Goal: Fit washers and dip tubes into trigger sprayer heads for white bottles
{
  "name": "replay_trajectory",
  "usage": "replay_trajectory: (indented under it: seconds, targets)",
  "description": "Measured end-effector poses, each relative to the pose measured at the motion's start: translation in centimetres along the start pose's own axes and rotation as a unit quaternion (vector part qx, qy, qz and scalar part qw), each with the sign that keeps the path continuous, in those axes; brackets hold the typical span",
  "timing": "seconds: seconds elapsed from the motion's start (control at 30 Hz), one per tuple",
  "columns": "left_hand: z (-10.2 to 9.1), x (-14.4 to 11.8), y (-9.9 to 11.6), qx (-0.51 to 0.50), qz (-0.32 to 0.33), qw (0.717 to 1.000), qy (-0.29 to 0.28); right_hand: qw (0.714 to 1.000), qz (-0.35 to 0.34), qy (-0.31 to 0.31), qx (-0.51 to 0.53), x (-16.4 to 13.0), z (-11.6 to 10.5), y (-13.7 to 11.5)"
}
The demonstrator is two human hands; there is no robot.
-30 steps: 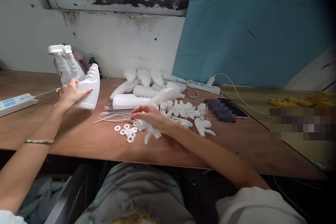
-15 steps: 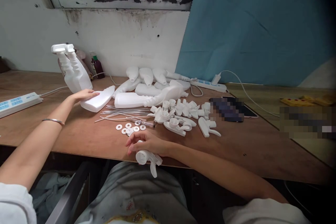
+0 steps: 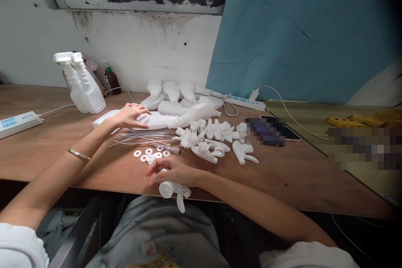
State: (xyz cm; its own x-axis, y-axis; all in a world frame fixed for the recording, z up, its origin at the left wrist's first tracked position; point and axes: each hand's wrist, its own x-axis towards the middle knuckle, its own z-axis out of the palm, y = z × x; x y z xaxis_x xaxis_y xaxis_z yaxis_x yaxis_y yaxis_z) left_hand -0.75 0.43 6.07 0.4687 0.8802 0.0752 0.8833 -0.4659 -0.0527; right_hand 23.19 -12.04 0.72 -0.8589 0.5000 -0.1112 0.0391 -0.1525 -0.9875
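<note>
My left hand (image 3: 132,116) hovers with fingers spread over the near end of a white plastic bottle (image 3: 158,121) lying on its side; whether the fingertips touch it I cannot tell. Partly behind that wrist lies another white bottle (image 3: 101,119). At the table's front edge, my right hand (image 3: 177,171) is closed around a white trigger spray head (image 3: 167,189), its lever hanging down past the edge. Just beyond the right hand is a small heap of white ring washers (image 3: 150,157). Thin dip tubes (image 3: 144,134) and several loose spray heads (image 3: 203,150) lie farther back.
Two upright spray bottles (image 3: 84,88) stand at the back left beside a dark bottle with a green cap (image 3: 112,80). More white bottles (image 3: 171,92) are piled by the wall. Power strips (image 3: 20,123) with cords lie left and back right. A phone (image 3: 282,127) rests on the right.
My left hand has let go of the leftmost bottle and moved right, over the neighbouring lying bottle. My right hand still holds the spray head. The whole view has shifted slightly.
</note>
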Motion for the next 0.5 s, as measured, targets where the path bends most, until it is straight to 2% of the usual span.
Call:
replay_trajectory:
  seconds: [0.07,0.17,0.33,0.5]
  targets:
    - [0.6,0.7,0.6,0.06,0.036,0.997,0.012,1.0,0.002,-0.001,0.0,0.0,0.0,0.0]
    - [1.5,1.4,0.5,0.111,0.05,0.992,0.035,1.0,-0.001,-0.003,-0.003,-0.1,0.0,-0.1]
    - [2.0,2.0,0.2,0.126,0.049,0.989,0.058,1.0,0.002,-0.006,-0.006,-0.1,0.0,-0.1]
    - [1.9,2.1,1.0,0.115,0.058,0.988,0.081,1.0,-0.009,-0.017,-0.004,-0.2,-0.1,0.0]
